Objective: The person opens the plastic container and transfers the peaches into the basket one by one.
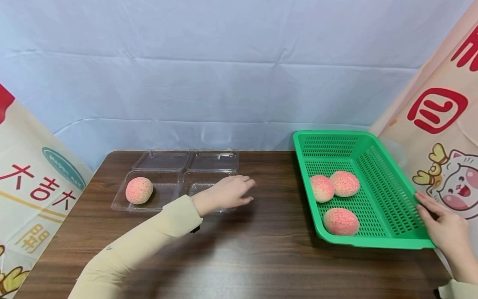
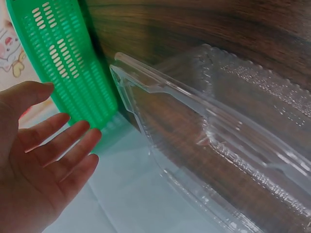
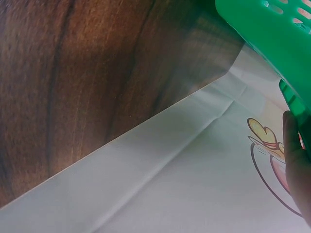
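Observation:
My left hand (image 1: pixel 228 192) hangs over the right part of a clear plastic container (image 1: pixel 168 207), fingers loosely extended and holding nothing. In the left wrist view its palm and spread fingers show beside the container's clear rim (image 2: pixel 194 99). One pink-and-cream peach (image 1: pixel 139 190) sits in the container's left compartment. My right hand (image 1: pixel 448 226) grips the right rim of a green plastic basket (image 1: pixel 377 241); the right wrist view shows only part of this hand at the edge. Inside the basket, toward its left side, lie three peaches: a front one (image 1: pixel 341 221) and two touching behind it (image 1: pixel 322 189) (image 1: pixel 345 184).
The container's lid (image 1: pixel 160 161) stands open toward the back of the brown wooden table (image 1: pixel 257 265). Behind the table hangs a pale blue cloth (image 1: pixel 224 91). Printed sheets flank it at left (image 1: pixel 22 216) and right (image 1: pixel 403 149).

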The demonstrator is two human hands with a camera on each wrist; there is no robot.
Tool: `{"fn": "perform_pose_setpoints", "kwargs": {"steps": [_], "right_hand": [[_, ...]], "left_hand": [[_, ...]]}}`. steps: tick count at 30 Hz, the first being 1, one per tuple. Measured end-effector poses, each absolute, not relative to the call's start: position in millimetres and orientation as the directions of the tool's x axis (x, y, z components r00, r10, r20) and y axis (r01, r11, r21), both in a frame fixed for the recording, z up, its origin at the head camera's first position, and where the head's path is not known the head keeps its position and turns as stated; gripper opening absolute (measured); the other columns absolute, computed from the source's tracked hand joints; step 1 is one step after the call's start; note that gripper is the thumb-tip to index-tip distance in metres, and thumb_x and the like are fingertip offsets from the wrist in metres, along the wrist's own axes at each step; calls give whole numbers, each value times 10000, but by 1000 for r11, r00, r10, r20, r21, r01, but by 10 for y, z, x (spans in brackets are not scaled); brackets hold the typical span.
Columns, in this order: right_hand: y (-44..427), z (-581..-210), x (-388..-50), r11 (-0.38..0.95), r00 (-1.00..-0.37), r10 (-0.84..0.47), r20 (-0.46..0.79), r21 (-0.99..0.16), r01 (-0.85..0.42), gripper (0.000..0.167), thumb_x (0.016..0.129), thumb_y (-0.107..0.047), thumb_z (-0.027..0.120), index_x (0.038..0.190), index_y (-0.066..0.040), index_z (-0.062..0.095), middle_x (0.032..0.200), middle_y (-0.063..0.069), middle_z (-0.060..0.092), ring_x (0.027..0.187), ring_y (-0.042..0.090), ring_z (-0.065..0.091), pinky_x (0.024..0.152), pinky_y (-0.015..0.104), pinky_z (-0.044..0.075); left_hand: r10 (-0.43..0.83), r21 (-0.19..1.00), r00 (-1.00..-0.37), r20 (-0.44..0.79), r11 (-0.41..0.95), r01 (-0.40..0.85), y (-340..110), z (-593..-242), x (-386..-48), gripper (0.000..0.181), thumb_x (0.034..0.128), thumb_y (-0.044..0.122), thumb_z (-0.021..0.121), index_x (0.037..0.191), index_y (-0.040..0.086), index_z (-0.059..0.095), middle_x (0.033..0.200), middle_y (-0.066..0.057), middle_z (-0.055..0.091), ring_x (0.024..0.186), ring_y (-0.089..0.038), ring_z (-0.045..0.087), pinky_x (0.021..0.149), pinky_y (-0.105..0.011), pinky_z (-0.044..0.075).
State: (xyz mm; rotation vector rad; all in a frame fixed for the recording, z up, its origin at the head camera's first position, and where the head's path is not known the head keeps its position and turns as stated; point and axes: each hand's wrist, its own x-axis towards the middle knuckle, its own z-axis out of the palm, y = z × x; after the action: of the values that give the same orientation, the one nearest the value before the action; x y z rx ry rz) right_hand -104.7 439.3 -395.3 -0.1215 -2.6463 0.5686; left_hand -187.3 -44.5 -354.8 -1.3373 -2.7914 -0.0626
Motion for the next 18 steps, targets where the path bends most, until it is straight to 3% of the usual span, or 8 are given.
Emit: {"fn": "perform_pose_setpoints", "kwargs": {"steps": [2, 3, 6, 9, 10, 12, 16, 18], "right_hand": [[4386, -3938, -1039, 911, -906, 175, 385, -412, 1, 378, 959, -168, 424, 1279, 24, 476, 1167, -466, 138, 1180, -149, 121, 1044, 475, 200], [4380, -3933, -1037, 911, -908, 177, 379, -412, 6, 379, 960, -165, 420, 1283, 27, 470, 1250, -405, 183, 1199, -120, 131, 1043, 480, 199], [4363, -3927, -1035, 913, -913, 183, 363, -408, 21, 382, 962, -158, 410, 1291, 30, 457, 1403, -70, 316, 1241, -42, 150, 1036, 498, 204], [4351, -3923, -1038, 912, -918, 190, 347, -409, 34, 385, 965, -154, 404, 1299, 33, 444, 1357, 205, 361, 1261, 5, 156, 1037, 498, 201], [4351, -3923, -1038, 912, -918, 190, 347, -409, 34, 386, 964, -156, 405, 1299, 31, 445, 1361, 197, 359, 1250, -22, 148, 1036, 497, 204], [4361, -3929, -1040, 911, -915, 190, 355, -411, 30, 383, 962, -161, 413, 1295, 23, 456, 1404, 6, 326, 1223, -79, 139, 1041, 481, 204], [4367, -3929, -1038, 912, -911, 186, 367, -411, 21, 383, 961, -164, 414, 1293, 21, 462, 1400, -26, 325, 1195, -121, 126, 1042, 480, 205], [4371, -3930, -1037, 911, -908, 185, 375, -411, 15, 380, 960, -163, 416, 1287, 22, 469, 1386, -138, 308, 1182, -141, 125, 1049, 464, 198]], "left_hand": [[777, 22, -626, 61, 626, 779, -470, -3551, -1879, 350, 862, 298, 594, 1115, 57, 574, 1004, -48, 600, 915, -195, 591, 814, -329, 471], [777, 27, -627, 63, 626, 779, -481, -3556, -1885, 347, 861, 293, 595, 1115, 57, 574, 1004, -48, 600, 913, -196, 592, 814, -328, 471], [774, 32, -630, 61, 629, 777, -520, -3578, -1897, 344, 863, 291, 593, 1121, 64, 573, 1007, -46, 598, 911, -192, 591, 819, -327, 467], [769, 43, -637, 57, 635, 771, -552, -3588, -1902, 342, 863, 284, 595, 1123, 62, 574, 1003, -46, 598, 900, -185, 592, 818, -324, 466], [767, 44, -640, 55, 638, 769, -565, -3587, -1899, 343, 863, 286, 594, 1121, 61, 575, 999, -46, 598, 899, -184, 593, 818, -326, 466], [761, 53, -646, 53, 644, 763, -587, -3582, -1896, 335, 861, 277, 599, 1115, 60, 577, 988, -49, 598, 880, -181, 592, 808, -331, 467], [750, 61, -661, 37, 658, 750, -628, -3578, -1895, 334, 865, 274, 596, 1126, 65, 576, 967, -37, 590, 835, -158, 579, 778, -326, 472], [746, 65, -665, 29, 663, 746, -646, -3580, -1897, 336, 868, 275, 593, 1131, 67, 576, 962, -35, 587, 822, -153, 574, 766, -327, 474]]}}
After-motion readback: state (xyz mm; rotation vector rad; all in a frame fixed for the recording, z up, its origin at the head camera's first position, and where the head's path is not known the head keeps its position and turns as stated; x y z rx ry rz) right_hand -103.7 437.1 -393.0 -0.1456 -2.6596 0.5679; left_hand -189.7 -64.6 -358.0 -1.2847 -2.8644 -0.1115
